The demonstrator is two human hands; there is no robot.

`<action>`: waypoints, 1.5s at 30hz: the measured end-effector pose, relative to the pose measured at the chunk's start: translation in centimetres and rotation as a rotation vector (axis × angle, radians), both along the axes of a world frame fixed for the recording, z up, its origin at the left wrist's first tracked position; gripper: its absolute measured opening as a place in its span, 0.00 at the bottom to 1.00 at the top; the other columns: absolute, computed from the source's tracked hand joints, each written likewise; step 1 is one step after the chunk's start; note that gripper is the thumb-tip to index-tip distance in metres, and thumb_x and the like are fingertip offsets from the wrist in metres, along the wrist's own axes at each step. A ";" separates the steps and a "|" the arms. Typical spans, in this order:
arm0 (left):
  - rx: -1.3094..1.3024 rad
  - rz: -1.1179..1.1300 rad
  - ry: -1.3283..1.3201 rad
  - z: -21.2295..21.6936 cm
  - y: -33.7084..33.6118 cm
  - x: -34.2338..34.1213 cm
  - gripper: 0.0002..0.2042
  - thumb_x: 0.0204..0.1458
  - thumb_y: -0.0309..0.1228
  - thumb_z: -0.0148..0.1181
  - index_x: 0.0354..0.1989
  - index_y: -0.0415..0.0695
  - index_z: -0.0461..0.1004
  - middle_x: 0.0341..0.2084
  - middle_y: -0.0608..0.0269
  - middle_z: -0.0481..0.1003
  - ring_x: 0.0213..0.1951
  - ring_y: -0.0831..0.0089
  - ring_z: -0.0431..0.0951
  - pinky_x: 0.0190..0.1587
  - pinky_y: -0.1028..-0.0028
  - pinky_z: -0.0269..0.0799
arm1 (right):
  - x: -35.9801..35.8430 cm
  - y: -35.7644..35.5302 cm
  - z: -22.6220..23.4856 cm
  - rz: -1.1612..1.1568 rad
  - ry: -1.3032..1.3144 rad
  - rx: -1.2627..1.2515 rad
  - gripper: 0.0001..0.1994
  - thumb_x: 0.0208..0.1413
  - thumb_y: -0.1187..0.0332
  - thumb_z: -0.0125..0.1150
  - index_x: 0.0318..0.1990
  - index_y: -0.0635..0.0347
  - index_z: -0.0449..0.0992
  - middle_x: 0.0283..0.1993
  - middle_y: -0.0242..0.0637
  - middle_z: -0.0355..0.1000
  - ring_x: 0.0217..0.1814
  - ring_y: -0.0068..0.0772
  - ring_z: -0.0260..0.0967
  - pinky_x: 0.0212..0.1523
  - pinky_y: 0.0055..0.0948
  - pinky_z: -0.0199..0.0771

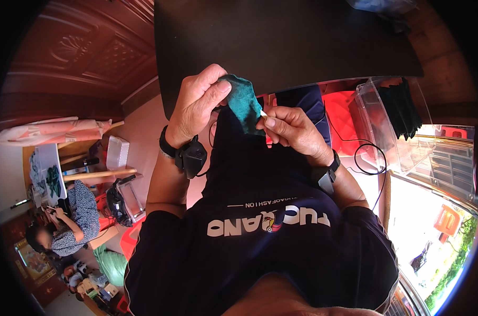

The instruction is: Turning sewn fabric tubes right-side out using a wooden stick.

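A piece of dark green velvety cloth (242, 101) is held up over my lap, just off the near edge of the dark table. My left hand (197, 102) pinches its upper left edge between thumb and fingers. On the cloth's right side, my right hand (296, 130) is closed with thumb against forefinger. A small white, narrow tip (263, 113) sticks out of that pinch and touches the cloth's edge; what it belongs to is hidden by my fingers. Part of the cloth's lower edge hangs free between both hands.
The dark tabletop (281, 42) lies ahead, with a clear plastic bag (381, 5) at its far right. To the right, a clear plastic bin (378, 116) with dark green cloths (400, 108) stands by a red stool (339, 118). A black cable (382, 158) loops nearby. Another person (83, 216) sits at left.
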State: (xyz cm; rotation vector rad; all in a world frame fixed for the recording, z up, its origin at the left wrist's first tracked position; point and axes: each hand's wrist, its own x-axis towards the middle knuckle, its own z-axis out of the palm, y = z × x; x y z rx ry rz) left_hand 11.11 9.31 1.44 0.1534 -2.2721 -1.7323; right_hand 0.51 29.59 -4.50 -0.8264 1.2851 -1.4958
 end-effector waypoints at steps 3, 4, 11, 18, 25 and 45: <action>0.012 0.011 -0.024 0.0 0.1 0.1 0.13 0.57 0.36 0.52 0.31 0.36 0.70 0.20 0.69 0.68 0.25 0.83 0.66 0.29 0.81 0.63 | 0.1 0.0 0.0 -0.036 0.051 0.006 0.15 0.63 0.61 0.50 0.36 0.65 0.76 0.17 0.24 0.62 0.16 0.11 0.52 0.17 0.13 0.50; 0.031 0.011 -0.033 0.1 0.1 0.1 0.14 0.57 0.37 0.52 0.31 0.36 0.70 0.20 0.69 0.68 0.25 0.83 0.66 0.28 0.81 0.63 | 0.1 0.0 -0.2 -0.036 0.051 0.006 0.15 0.63 0.61 0.50 0.36 0.65 0.76 0.17 0.24 0.62 0.16 0.11 0.52 0.17 0.13 0.50; 0.199 -0.109 -0.037 -1.0 -1.1 0.5 0.13 0.55 0.35 0.51 0.26 0.38 0.69 0.17 0.67 0.68 0.21 0.82 0.67 0.26 0.81 0.62 | 0.0 0.0 -0.4 0.018 0.014 0.011 0.18 0.64 0.59 0.46 0.38 0.65 0.77 0.18 0.26 0.64 0.16 0.12 0.55 0.18 0.13 0.52; 0.164 -0.044 0.112 -1.2 -0.7 0.2 0.08 0.44 0.26 0.42 0.30 0.38 0.68 0.19 0.66 0.68 0.23 0.81 0.68 0.27 0.81 0.62 | 0.0 0.0 -0.4 0.036 -0.002 0.034 0.19 0.65 0.58 0.45 0.38 0.65 0.77 0.18 0.27 0.64 0.17 0.13 0.56 0.18 0.14 0.53; -0.105 0.013 0.133 0.2 -0.8 0.4 0.04 0.52 0.26 0.49 0.32 0.38 0.68 0.20 0.69 0.66 0.24 0.84 0.65 0.28 0.83 0.61 | -0.3 0.0 -0.4 0.050 -0.015 0.034 0.19 0.65 0.58 0.45 0.38 0.65 0.77 0.18 0.27 0.65 0.16 0.12 0.56 0.17 0.14 0.52; -0.102 0.087 0.099 -0.7 -1.1 -0.7 0.10 0.50 0.28 0.41 0.28 0.36 0.69 0.20 0.64 0.69 0.20 0.80 0.67 0.24 0.80 0.61 | 0.2 -0.6 0.4 -0.053 0.018 0.050 0.17 0.64 0.58 0.47 0.36 0.60 0.78 0.17 0.24 0.63 0.18 0.11 0.57 0.20 0.14 0.55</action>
